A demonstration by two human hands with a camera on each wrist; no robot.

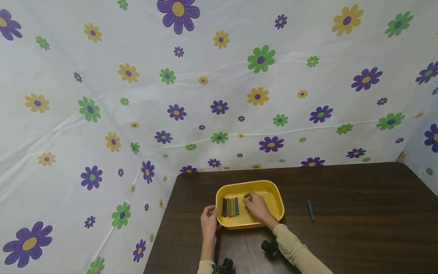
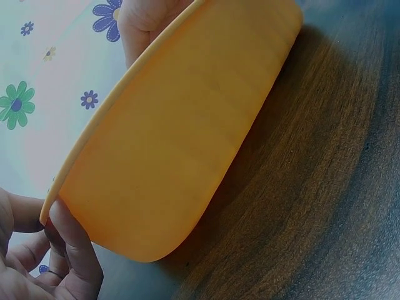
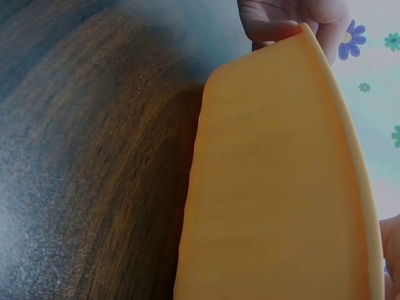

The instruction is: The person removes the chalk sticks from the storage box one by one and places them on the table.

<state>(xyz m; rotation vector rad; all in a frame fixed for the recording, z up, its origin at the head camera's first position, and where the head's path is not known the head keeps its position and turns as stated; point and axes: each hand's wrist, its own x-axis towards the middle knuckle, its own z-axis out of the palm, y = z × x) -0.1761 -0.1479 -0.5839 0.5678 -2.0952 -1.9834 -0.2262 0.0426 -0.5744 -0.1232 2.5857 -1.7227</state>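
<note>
A yellow plastic tray (image 1: 239,227) stands on the table. Inside its left part, several slim coloured sticks (image 1: 230,207), like pastels, lie side by side, from near-black through brown and olive to blue. My left hand (image 1: 208,220) grips the tray's left rim; in the left wrist view the thumb and fingers (image 2: 78,250) pinch that rim from both sides. My right hand (image 1: 257,207) reaches over the front rim into the tray, fingers bent, just right of the row of sticks. I cannot tell whether a stick is between its fingertips. In the right wrist view the tray wall (image 3: 275,169) hides most of this hand.
A single blue stick (image 1: 310,210) lies on the dark wooden table (image 1: 359,198), right of the tray. A white cloth with printed flowers (image 1: 219,137) hangs behind the table and along its left side. Black wrist devices (image 1: 223,266) are worn near both sleeves.
</note>
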